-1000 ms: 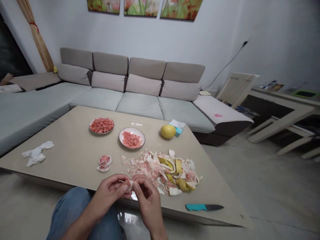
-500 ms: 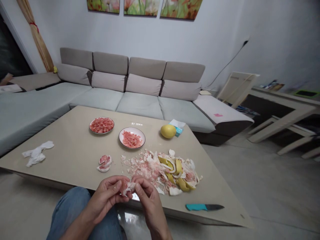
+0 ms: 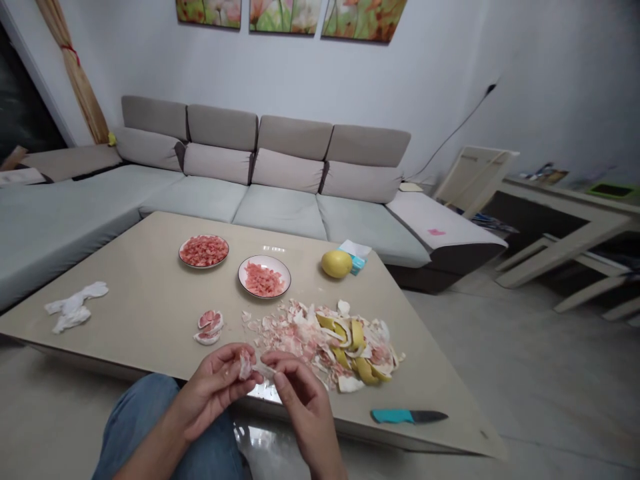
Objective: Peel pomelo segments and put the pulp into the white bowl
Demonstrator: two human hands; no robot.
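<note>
Above the table's front edge, my left hand is closed on a pomelo segment with pink flesh and pale skin. The fingers of my right hand pinch a strip of whitish membrane, which stretches from the segment. Just beyond my left hand lie a few pomelo pieces with membrane on them. A heap of peel and membrane scraps, with yellow rind among it, spreads beyond my right hand. Farther back, a white plate holds pink pulp.
On the table are a second plate of pulp, a whole yellow pomelo, a tissue pack and crumpled tissue. A knife with a teal handle lies near the front right edge. A sofa stands behind.
My right hand has drawn the membrane strip a little away from the segment, so the gap between my hands is wider. My left hand has turned the segment slightly upright.
</note>
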